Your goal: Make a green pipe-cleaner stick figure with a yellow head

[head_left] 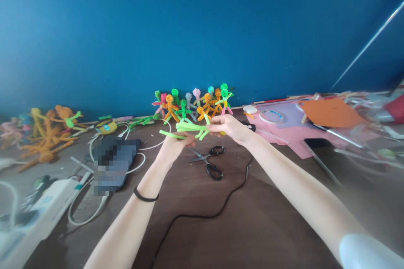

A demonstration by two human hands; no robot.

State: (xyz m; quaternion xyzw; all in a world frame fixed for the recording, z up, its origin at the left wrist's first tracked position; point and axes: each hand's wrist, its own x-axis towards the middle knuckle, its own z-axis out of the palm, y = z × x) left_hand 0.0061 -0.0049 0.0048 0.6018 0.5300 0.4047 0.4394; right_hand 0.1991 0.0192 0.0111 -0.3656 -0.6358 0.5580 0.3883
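Observation:
Light green pipe cleaners [191, 127], bent and partly twisted together, are held up between my two hands over the table. My left hand [178, 145] pinches them from below, and one strand sticks out to the left past the thumb side. From the right, my right hand [229, 128] grips their other end with closed fingers. A bit of yellow shows under the right fingers; what it belongs to is unclear. Below the hands lies a pair of scissors [206, 159] with black handles, blades parted. Behind, several pipe cleaner figures [184, 110] lean against the blue wall.
More pipe cleaner figures [47, 134] are heaped at the left. A phone [128, 162], white cables and a power strip [47, 206] lie nearer. A black cord [202, 217] crosses the table. Pink paper [293, 136], an orange sheet [331, 112] and another phone [325, 155] are at the right.

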